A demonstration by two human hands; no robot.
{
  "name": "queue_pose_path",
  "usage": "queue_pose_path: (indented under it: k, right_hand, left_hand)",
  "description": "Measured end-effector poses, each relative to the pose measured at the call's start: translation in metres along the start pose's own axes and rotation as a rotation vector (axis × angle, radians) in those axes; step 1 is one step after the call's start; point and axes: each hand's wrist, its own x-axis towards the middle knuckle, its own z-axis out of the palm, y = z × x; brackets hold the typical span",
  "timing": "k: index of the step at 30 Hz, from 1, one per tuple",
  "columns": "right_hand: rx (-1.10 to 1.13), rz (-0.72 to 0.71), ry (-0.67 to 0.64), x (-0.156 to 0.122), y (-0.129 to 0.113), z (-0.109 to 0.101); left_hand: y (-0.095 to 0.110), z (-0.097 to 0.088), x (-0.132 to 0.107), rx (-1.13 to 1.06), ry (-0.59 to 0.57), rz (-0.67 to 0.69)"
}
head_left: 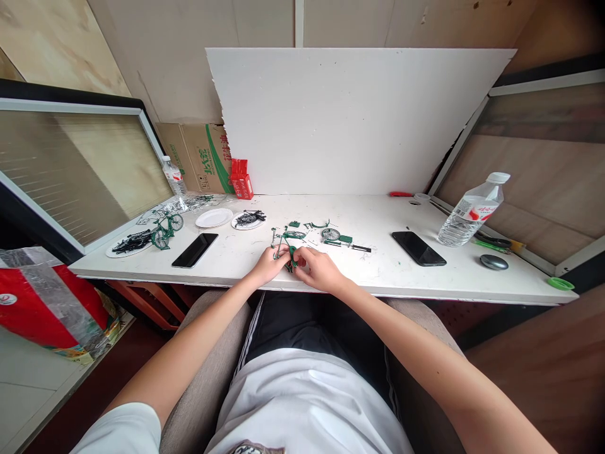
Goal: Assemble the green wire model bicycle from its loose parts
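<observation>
Near the table's front edge, my left hand and my right hand meet over a green model bicycle frame. The fingers of both hands are closed round its lower part, beside a small green piece. Fingertips hide much of the spot where they touch. Just beyond the hands lie a green-rimmed wheel, a second wheel, a green block, a thin curved green part and a dark strip.
To the left are an assembled green model bicycle, a phone, a white plate and a plate of black parts. On the right stand another phone, a water bottle and a grey mouse-like object. A white board rises behind.
</observation>
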Motion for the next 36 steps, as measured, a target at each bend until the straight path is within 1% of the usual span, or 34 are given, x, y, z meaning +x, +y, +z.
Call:
queue_pose_path:
  k: [21, 28, 36]
  right_hand:
    - [-0.028, -0.020, 0.028, -0.0004, 0.0002, 0.0009]
    - [-0.040, -0.010, 0.024, -0.0006, -0.0001, 0.0012]
    - [-0.055, -0.013, 0.009, -0.0007, 0.0005, 0.0015]
  left_hand:
    - [-0.0052, -0.0017, 0.0012, -0.002, -0.007, 0.019]
    - [-0.0031, -0.0017, 0.0009, 0.027, 0.011, -0.004]
    - [-0.0017, -0.0010, 0.0007, 0.012, -0.004, 0.005]
